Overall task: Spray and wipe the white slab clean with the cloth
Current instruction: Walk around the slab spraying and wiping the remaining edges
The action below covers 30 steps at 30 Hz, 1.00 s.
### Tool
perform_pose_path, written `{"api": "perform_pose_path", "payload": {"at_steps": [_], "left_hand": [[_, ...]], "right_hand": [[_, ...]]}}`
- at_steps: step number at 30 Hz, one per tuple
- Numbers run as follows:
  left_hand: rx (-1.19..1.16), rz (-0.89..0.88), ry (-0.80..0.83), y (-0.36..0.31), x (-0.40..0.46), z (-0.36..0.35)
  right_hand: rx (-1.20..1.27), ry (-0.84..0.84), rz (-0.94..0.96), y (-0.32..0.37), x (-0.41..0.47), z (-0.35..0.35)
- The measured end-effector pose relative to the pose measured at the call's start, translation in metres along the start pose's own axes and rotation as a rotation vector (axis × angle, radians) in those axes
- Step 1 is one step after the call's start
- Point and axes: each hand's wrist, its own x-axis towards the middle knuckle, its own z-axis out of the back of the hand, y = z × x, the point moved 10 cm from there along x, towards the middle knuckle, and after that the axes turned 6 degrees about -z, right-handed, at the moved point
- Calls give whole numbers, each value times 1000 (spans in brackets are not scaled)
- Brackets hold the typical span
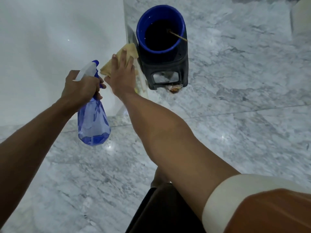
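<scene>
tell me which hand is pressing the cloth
The right hand, flat on the cloth at the slab edge. The left hand grips the spray bottle.

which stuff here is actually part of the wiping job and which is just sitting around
Part of the job:
white slab
yellow cloth under the right hand
blue spray bottle gripped in the left hand

Just sitting around:
blue-rimmed bin on a dark stand
thin stick in the bin
grey marble floor

Both bare forearms reach up from the lower frame toward centre-left. The left hand (80, 86) is curled in a closed grip, knuckles upward. The right hand (122, 73) lies flat, palm down, fingers (125, 58) extended together pointing toward the upper frame.
</scene>
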Motion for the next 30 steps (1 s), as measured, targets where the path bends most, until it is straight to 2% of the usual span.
{"api": "perform_pose_path", "payload": {"at_steps": [8,13,20,30], "left_hand": [[21,47,-63,10,-22,-15],[11,24,-57,3,-42,-25],[-38,29,-85,0,-67,-25],[8,-34,-106,11,-103,-28]], "right_hand": [[-44,-16,60,-1,-31,-10],[-17,33,94,-2,-53,-25],[38,9,108,-8,-76,-28],[133,-26,96,-14,-111,-48]]}}
